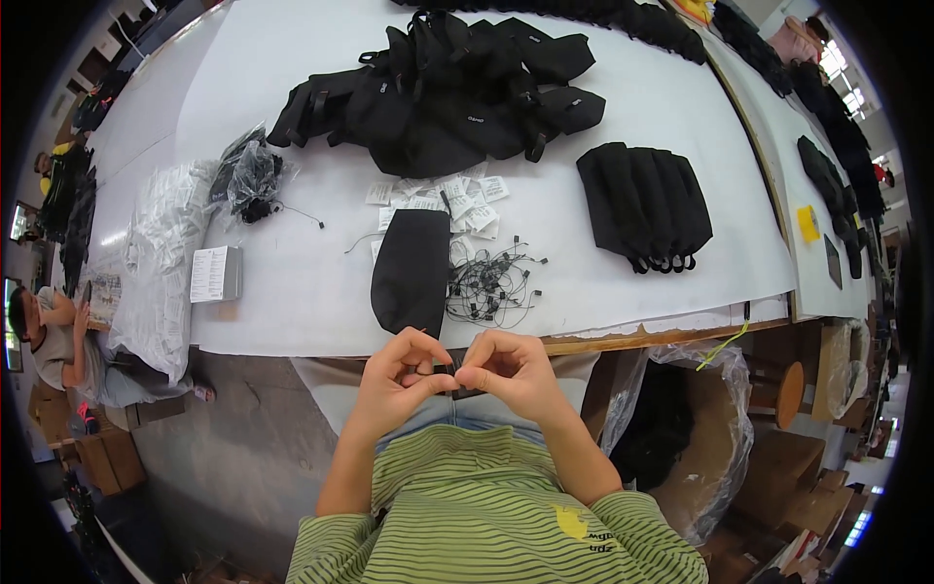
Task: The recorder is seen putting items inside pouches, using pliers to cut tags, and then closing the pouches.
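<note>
At the table's front edge, my left hand (pixel 401 380) and my right hand (pixel 514 378) meet with fingertips pinched together. Something small and dark shows between them, too little to name. Just beyond my left hand lies a flat black fabric pouch (pixel 413 268), its near end by my fingers. Right of the pouch is a tangle of black hang-tag strings (pixel 494 287) with small black ends. Loose white printed tags (pixel 475 206) are scattered behind the pouch, some partly under it.
A heap of black pouches (pixel 438 107) covers the table's back middle. Several more lie in a neat overlapping row (pixel 647 209) at right. Leftward are a stack of white cards (pixel 216 274) and plastic-wrapped tags (pixel 161 263). A plastic-lined box (pixel 715 457) stands below right; another person (pixel 58 336) sits far left.
</note>
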A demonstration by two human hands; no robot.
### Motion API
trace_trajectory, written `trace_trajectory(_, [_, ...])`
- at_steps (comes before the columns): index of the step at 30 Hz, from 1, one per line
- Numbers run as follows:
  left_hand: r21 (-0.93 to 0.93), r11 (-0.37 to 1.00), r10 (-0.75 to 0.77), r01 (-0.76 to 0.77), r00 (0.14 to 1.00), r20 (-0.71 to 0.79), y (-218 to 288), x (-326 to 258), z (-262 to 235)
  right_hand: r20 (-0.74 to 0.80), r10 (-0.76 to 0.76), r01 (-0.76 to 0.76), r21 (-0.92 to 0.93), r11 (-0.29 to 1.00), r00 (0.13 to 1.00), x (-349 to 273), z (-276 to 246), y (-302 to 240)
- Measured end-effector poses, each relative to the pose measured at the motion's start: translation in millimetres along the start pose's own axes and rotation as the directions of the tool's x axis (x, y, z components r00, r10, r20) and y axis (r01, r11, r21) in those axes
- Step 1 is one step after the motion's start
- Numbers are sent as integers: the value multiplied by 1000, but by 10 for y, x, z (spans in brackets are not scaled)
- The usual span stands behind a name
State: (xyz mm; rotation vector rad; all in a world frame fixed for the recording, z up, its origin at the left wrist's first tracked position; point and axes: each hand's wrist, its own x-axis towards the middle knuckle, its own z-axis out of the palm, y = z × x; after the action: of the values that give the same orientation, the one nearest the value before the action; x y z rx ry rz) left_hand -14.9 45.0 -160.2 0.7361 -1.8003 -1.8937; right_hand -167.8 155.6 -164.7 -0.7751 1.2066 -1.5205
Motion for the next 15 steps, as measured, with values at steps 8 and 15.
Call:
trace_trajectory(8, [-120, 993, 12, 6, 989, 149, -47, 73, 19, 96, 32, -55, 255, 965, 995, -64, -12, 7])
trace_trajectory(15, [420, 791, 327, -445, 888, 324, 209, 684, -7, -71, -146, 159, 247, 956, 987, 74, -156, -63])
